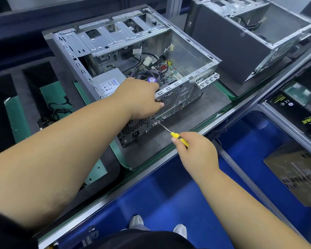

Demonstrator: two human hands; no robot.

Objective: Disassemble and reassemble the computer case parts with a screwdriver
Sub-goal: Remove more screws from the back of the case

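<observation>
The open computer case (133,69) is lying on its side on the grey mat (171,141) of the workbench, filling the frame from the centre up toward 11 o'clock, with its rear panel facing the person. The left hand (142,97) is reaching in from 8 o'clock and gripping the top rear edge of the case, fingers curling over the rim into the inside and the thumb pressing on the perforated fan grille. The right hand (196,150), coming in from 5 o'clock, is grasping the yellow handle of the screwdriver (171,133), fingers closing round it. The shaft is pointing toward 10 o'clock, and its tip is touching the rear panel just below the left hand, beside the ports. Inside the case, the power supply (109,81) is sitting at 9 o'clock of the left hand. A second open case (241,42) is standing at 2 o'clock, well apart from the first. 2 shoes (180,230) are showing at 6 o'clock on the blue floor.
</observation>
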